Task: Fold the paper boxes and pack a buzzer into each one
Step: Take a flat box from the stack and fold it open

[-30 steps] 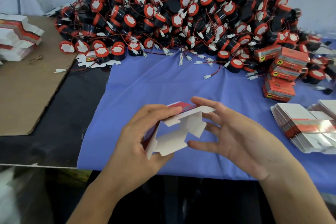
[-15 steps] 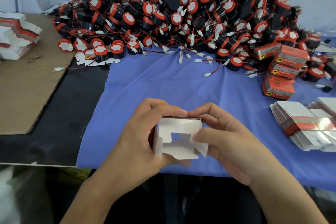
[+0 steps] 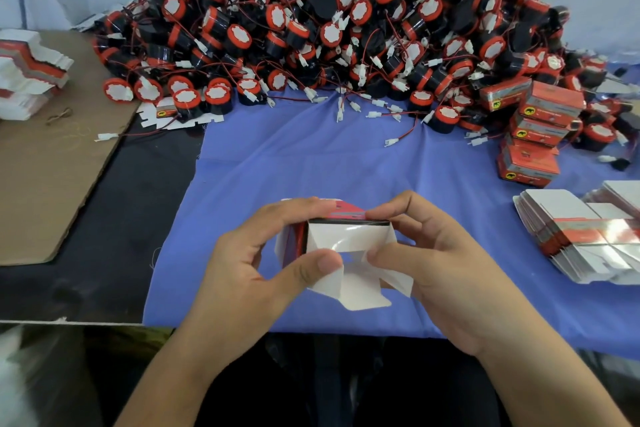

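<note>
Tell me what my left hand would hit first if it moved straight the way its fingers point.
Probably your right hand. The left hand grips the half-folded paper box, its fingers pointing across it at the right hand's fingers pinching the other side, apparently level.

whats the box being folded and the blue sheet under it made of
The box looks like thin printed card: red outside, white inside with a slight sheen, flaps bending at creases. The blue sheet seems to be matte woven cloth, judging by its soft wrinkles and loose threads at its left edge.
</note>
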### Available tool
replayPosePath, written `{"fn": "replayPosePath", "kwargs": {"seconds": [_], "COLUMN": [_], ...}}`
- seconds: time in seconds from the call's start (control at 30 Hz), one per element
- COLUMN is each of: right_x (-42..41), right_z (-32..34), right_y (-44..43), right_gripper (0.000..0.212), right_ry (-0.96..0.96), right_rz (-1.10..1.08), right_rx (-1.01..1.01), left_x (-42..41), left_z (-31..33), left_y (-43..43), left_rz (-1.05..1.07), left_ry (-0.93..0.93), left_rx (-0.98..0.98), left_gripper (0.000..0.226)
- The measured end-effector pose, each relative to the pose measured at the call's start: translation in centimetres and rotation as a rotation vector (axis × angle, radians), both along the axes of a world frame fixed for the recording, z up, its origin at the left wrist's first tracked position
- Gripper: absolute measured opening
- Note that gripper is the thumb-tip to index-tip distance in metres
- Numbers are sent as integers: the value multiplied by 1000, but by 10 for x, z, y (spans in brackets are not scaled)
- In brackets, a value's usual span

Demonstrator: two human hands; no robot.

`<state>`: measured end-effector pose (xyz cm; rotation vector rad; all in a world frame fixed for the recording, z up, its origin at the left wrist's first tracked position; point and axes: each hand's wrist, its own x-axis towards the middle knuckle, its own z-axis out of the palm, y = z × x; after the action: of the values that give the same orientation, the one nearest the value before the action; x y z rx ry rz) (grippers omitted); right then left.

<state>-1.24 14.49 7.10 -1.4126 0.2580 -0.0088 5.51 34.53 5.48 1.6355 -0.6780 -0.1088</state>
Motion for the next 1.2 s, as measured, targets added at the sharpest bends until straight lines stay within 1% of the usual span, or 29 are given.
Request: {"fn": "replayPosePath", "kwargs": {"seconds": [0.1, 0.17, 0.23, 0.3, 0.4, 0.53, 0.67, 0.9, 1.2], "right_x": [-2, -5, -7, -9, -8, -6, -7, -6, -2], "right_z": [3, 6, 5, 1, -7, -9, -5, -8, -12], "right_y": [-6, -14, -21, -22, -14, -4, -1, -1, 0], "right_gripper": [26, 39, 47, 48, 41, 35, 32, 28, 24], "right_ry": [-58, -93, -121, -145, -159, -190, -242, -210, -151], "right_rz": [114, 231, 302, 296, 197, 88, 88, 87, 49], "right_rx": [61, 154, 223, 185, 21, -88, -158, -125, -135], "left_x": [-1, -1, -1, -3, -6, -9, -8, -8, -12], "left_z": [-1, -1, 0, -1, -4, -7, -9, -8, -14], "left_y": [-3, -4, -5, -8, -15, -19, -21, -20, -18], "left_rz": [83, 128, 138, 128, 125, 143, 155, 161, 163], "left_ry": [37, 84, 140, 168, 161, 55, -67, -248, -325], "left_rx": [-52, -89, -137, -157, -186, -209, -148, 7, 109], "left_gripper": [30, 31, 33, 33, 30, 23, 20, 17, 20]}}
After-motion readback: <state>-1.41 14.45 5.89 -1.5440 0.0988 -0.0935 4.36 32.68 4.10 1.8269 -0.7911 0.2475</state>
